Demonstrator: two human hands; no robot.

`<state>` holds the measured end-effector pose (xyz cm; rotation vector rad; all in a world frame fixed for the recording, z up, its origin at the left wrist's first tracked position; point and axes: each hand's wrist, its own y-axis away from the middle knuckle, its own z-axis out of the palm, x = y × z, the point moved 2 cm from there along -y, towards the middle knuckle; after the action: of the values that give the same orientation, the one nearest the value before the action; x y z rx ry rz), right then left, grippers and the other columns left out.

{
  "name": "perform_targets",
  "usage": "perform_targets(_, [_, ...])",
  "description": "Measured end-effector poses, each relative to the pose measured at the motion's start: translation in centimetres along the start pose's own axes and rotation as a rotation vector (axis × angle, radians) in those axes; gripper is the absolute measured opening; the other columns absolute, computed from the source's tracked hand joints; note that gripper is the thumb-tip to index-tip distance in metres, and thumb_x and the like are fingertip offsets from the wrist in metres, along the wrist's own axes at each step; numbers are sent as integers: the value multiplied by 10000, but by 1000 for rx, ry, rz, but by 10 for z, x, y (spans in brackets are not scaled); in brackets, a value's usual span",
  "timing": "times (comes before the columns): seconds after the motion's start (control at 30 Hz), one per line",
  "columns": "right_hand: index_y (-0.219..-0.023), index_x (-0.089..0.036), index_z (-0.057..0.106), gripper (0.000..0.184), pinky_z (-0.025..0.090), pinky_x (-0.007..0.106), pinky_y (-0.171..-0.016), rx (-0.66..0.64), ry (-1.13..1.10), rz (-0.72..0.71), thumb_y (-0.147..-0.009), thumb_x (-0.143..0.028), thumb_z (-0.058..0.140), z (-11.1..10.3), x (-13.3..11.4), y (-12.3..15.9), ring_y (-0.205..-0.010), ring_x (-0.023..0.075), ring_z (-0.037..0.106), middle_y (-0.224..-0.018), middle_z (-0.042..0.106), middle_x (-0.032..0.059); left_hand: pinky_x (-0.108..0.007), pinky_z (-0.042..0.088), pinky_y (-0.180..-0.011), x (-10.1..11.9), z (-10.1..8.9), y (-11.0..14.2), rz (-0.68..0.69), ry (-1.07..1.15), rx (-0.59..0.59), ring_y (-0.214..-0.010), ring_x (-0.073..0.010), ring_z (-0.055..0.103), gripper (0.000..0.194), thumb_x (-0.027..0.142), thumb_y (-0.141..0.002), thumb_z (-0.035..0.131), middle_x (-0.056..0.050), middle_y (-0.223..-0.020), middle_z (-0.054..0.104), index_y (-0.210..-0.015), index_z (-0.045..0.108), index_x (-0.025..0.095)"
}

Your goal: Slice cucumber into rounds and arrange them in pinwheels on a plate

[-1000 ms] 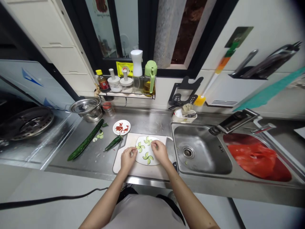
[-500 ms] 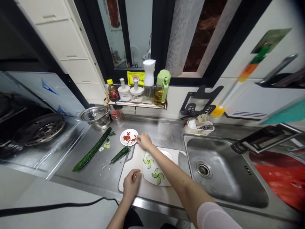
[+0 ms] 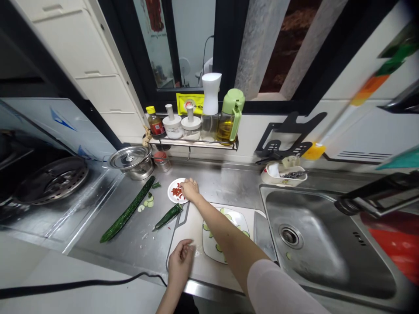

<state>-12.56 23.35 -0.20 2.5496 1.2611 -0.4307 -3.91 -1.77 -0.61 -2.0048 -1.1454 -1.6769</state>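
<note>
My right hand (image 3: 190, 189) reaches over the right side of a small white plate (image 3: 170, 197) holding small red pieces (image 3: 176, 192). Its fingers are bent together at the pieces; whatever is between the fingertips is hidden. Lower down, my left hand (image 3: 180, 264) hovers above the left part of a cutting board (image 3: 199, 274), loosely curled, with nothing seen in it. On the board lies a white squarish plate (image 3: 209, 248) with fanned cucumber slices (image 3: 218, 247), partly covered by my right forearm. A cut cucumber piece (image 3: 168, 216) rests beside the board.
A long cucumber (image 3: 127, 211) and several scraps (image 3: 149, 203) lie left on the counter. A cleaver blade (image 3: 264, 235) is at the board's right edge, beside the sink (image 3: 314, 231). Behind are a lidded pot (image 3: 131, 161), a jar (image 3: 162, 161) and a condiment rack (image 3: 196, 143).
My right hand has moved from the small plate's right rim in over the red pieces. My right forearm now covers more of the cucumber slices. The left hand has barely moved.
</note>
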Motion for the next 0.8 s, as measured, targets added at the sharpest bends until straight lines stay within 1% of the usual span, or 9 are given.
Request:
perform_targets(0.1, [-1076,-283,669,294,284,346,-872,6,2,-28,-899,-225,442,5,-3,-7,-1076,229,416,-1163,583,68,-206,388,-502,-4,0,-1,-8,14,-2,-534,-119,446,543,653,-683,608,20,-567,476,-900,700,163])
perform_targets(0.3, [-954,-216,691,232,299,327,-846,-6,26,-46,-843,-178,491,11,-11,-16,-1057,227,433,-1124,602,92,-203,384,-502,-1,-3,-2,0,22,17,-529,-115,435,533,644,-695,607,30,-549,448,-906,698,163])
perform_targets(0.4, [-923,-214,688,204,308,316,-852,3,-6,-52,-813,-174,522,9,-12,-12,-1047,218,443,-1100,615,82,-207,387,-512,0,-6,-1,-8,23,19,-538,-119,443,550,670,-672,611,29,-550,450,-879,697,168])
perform_targets(0.5, [-882,-226,683,167,329,307,-857,42,-112,9,-790,-191,547,6,-7,-3,-1034,209,465,-1055,638,51,-207,378,-510,-2,-7,-1,-20,20,7,-548,-120,444,558,671,-678,606,27,-561,457,-894,695,165])
perform_targets(0.57, [-834,-230,678,129,354,300,-848,94,-269,67,-769,-216,568,3,-1,5,-993,199,498,-987,657,26,-206,364,-502,-3,-5,-2,-24,19,1,-537,-113,430,550,654,-679,618,29,-559,457,-904,694,158])
perform_targets(0.6, [-805,-226,674,107,371,292,-831,116,-389,94,-751,-224,581,2,3,8,-949,189,521,-935,664,15,-205,357,-499,-3,-4,-2,-25,25,0,-530,-109,423,543,644,-676,629,31,-556,456,-903,694,156])
perform_targets(0.7, [-717,-198,645,53,417,256,-735,147,-882,154,-688,-230,614,-3,11,21,-774,149,564,-773,651,-6,-208,361,-503,4,0,-9,-20,95,12,-533,-107,440,518,623,-652,665,20,-573,499,-867,693,152])
perform_targets(0.77, [-694,-188,629,73,418,233,-653,134,-1192,188,-655,-248,643,-8,15,32,-685,126,557,-714,632,-13,-218,390,-532,13,3,-17,-7,172,12,-574,-118,487,501,608,-643,682,-10,-639,571,-850,689,152])
perform_targets(0.8, [-698,-186,630,101,407,223,-615,118,-1306,204,-638,-260,665,-11,15,39,-654,117,547,-701,627,-15,-224,405,-553,19,5,-22,3,209,22,-598,-124,508,493,602,-646,684,-23,-675,599,-851,688,153])
